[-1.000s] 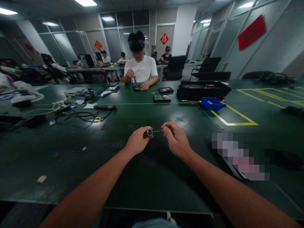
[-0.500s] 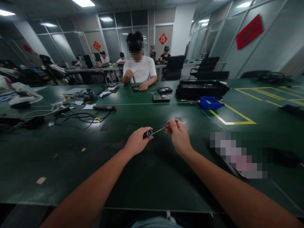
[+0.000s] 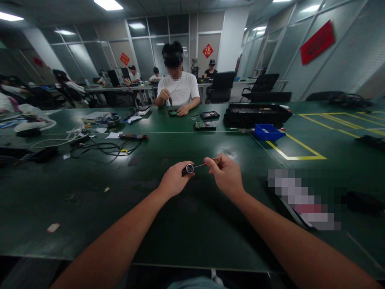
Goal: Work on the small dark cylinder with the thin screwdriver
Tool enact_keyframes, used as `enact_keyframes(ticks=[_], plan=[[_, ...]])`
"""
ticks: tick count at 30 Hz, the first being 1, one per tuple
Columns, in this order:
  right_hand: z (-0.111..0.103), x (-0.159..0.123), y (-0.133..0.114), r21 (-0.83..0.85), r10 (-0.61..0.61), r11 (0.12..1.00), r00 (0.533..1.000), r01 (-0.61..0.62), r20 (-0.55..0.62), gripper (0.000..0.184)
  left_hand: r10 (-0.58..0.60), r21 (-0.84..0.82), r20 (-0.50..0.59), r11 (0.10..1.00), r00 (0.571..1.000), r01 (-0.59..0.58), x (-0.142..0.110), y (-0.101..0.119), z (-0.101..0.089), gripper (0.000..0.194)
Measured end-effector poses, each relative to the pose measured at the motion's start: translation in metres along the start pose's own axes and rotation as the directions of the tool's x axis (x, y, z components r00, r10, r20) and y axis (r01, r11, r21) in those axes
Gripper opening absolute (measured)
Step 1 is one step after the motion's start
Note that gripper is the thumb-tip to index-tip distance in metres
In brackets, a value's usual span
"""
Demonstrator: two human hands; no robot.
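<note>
My left hand (image 3: pixel 173 178) is closed around a small dark cylinder (image 3: pixel 189 169) with a silvery ring at its round end, which faces me. What kind of part it is, I cannot make out. In my right hand (image 3: pixel 227 176) is a thin screwdriver (image 3: pixel 198 165), pinched between thumb and fingers, with a bit of red at the base of its metal shaft. The shaft points left and its tip meets or nearly meets the cylinder's rim; the exact contact is too small to tell. My fingers hide most of the handle. Both hands are above the green table (image 3: pixel 168 233).
Across the table a person (image 3: pixel 178 86) works on a hard drive. More drives (image 3: pixel 205 125), a black tray (image 3: pixel 257 115) and a blue bin (image 3: pixel 268 132) lie ahead. Cables (image 3: pixel 99 149) and a pen-like tool (image 3: pixel 133 137) are left; a blurred-out flat item (image 3: pixel 300 200) lies right.
My right hand has turned and shifted slightly, so the shaft lies flatter and its red base shows. Less shaft is visible between the hands. The left hand stays nearly still on the cylinder.
</note>
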State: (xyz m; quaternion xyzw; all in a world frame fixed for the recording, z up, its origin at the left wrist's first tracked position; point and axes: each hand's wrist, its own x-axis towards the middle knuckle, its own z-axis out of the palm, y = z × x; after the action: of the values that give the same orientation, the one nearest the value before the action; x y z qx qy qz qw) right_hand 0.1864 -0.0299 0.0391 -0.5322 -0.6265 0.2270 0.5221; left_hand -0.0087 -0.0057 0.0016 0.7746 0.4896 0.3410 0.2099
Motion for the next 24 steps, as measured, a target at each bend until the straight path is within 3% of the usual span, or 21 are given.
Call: enact_keyframes(ticks=[4, 8, 11, 15, 18, 20, 24], plan=[[-0.002, -0.002, 0.001, 0.037, -0.115, 0.993, 0.992, 0.113, 0.052, 0.014, 0.001, 0.017, 0.000, 1.000, 1.000, -0.001, 0.000, -0.001, 0.001, 0.036], [0.000, -0.004, 0.004, 0.054, -0.146, 0.989, 0.982, 0.141, 0.116, 0.018, 0.000, 0.015, 0.012, 1.000, 1.000, -0.001, 0.001, -0.003, 0.002, 0.036], [0.004, -0.001, 0.007, 0.230, -0.063, 0.972, 0.994, 0.040, 0.093, 0.017, -0.022, 0.015, -0.023, 1.000, 0.999, 0.023, 0.001, -0.002, 0.000, 0.036], [0.010, 0.008, 0.017, 0.556, 0.132, 0.816, 0.987, -0.160, 0.091, 0.026, 0.040, 0.033, -0.019, 0.999, 0.999, -0.040, 0.000, 0.002, -0.005, 0.035], [0.011, 0.013, 0.027, 0.591, 0.264, 0.753, 0.956, -0.290, 0.132, 0.034, 0.072, 0.085, 0.037, 0.994, 0.997, -0.075, 0.000, 0.003, -0.005, 0.036], [0.011, 0.014, 0.030, 0.542, 0.279, 0.795, 0.957, -0.275, 0.076, 0.035, 0.033, 0.118, 0.070, 0.992, 0.997, -0.041, 0.000, 0.001, -0.004, 0.036], [0.011, 0.010, 0.027, 0.433, 0.143, 0.893, 0.990, -0.122, -0.018, 0.031, -0.007, 0.137, 0.075, 0.991, 0.997, -0.003, 0.001, -0.002, -0.002, 0.036]])
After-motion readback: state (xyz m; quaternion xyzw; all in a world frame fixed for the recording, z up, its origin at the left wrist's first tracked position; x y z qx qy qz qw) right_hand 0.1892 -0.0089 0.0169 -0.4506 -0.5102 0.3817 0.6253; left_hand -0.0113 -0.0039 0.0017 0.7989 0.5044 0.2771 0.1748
